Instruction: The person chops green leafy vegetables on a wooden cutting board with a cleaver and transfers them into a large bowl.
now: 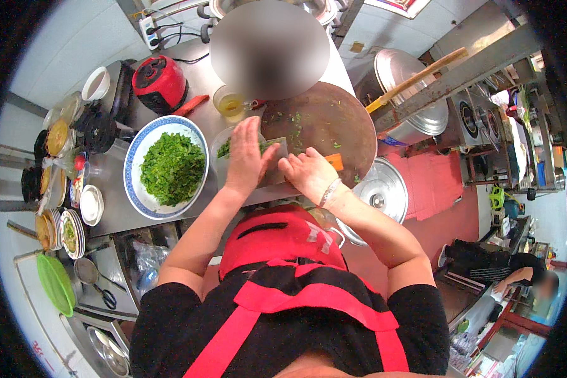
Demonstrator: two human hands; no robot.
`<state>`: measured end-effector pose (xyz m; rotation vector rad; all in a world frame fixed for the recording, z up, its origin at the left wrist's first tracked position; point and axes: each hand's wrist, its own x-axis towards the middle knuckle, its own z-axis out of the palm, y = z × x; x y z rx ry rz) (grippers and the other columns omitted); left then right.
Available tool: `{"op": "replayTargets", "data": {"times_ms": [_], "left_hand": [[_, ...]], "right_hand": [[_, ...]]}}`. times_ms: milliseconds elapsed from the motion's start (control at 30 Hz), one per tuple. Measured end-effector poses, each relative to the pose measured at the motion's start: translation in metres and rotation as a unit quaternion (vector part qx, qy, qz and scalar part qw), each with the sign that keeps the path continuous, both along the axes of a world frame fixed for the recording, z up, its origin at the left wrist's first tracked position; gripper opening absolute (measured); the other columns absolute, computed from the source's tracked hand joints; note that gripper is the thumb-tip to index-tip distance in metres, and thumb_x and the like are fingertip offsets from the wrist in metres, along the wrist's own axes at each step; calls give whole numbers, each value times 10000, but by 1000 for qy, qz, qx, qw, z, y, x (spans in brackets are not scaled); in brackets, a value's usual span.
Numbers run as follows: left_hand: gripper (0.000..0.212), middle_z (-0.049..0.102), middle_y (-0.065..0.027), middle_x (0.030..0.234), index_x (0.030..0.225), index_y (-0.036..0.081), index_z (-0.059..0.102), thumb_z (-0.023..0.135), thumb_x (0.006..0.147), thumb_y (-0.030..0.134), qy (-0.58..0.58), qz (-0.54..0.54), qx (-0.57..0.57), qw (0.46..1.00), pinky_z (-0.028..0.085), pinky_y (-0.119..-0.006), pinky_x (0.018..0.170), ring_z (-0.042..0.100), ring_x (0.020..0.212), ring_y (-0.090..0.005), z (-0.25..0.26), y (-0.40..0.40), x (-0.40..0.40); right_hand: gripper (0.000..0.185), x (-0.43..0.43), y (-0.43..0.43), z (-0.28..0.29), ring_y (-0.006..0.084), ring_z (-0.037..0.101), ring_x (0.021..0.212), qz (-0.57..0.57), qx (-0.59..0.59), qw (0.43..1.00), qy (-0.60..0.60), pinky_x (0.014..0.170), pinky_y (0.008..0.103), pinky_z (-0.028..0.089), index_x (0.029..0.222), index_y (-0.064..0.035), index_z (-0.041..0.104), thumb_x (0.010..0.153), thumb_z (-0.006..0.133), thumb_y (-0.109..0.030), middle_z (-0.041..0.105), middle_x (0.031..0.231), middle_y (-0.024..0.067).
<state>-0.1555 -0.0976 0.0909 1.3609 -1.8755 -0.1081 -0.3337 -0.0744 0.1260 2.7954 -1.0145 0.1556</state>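
My right hand (312,174) grips what appears to be a cleaver; its orange handle end (334,161) shows past the fingers and its grey blade (275,171) reaches left. Chopped greens lie along the blade's upper edge. My left hand (246,158) is beside the blade, thumb apart and fingers extended, over a translucent container (214,163). Some greens (224,149) show inside that container, the rest hidden by the hand. Green scraps dot the round chopping board (326,113). A blue-rimmed white bowl (129,189) to the left holds heaped chopped greens (172,167).
A red appliance (158,82) and a cup of yellowish liquid (230,105) stand behind. Stacked plates (74,231) line the left. Right are a lidded pot (408,94) and a metal lid (382,196). A person (505,269) is far right. A blurred patch hides the top centre.
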Motion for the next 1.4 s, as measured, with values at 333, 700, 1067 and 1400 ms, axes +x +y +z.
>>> {"op": "replayTargets", "data": {"times_ms": [333,700,1067,1400], "left_hand": [[582,449,-220,1257,1248,-83,414,626,815,244,-142,52,22,988,327,-455,1030,412,1187,-384,-61,-8,49],[156,568,-151,1009,984,40,593,599,843,107,-122,2,54,991,455,-403,838,545,938,-326,-84,0,70],[301,548,-177,730,757,18,523,592,894,277,-62,17,161,985,414,-445,605,540,682,-372,-75,-8,59],[326,507,-179,682,709,14,486,600,892,258,-36,-4,155,987,392,-426,561,497,620,-371,-70,-7,42]], "right_hand": [[114,-11,13,12,176,563,689,10,6,1000,-28,702,316,395,881,-112,492,782,503,-169,538,714,21],[206,-161,105,-14,261,603,559,-429,192,819,-329,553,368,463,951,-95,550,799,678,-150,603,627,97],[227,-204,160,-139,95,419,453,-523,356,323,-703,414,239,334,869,-85,482,862,663,-221,485,603,13],[259,-115,72,-130,106,459,457,-415,456,369,-695,433,247,384,824,-76,483,863,669,-253,526,632,23]]}}
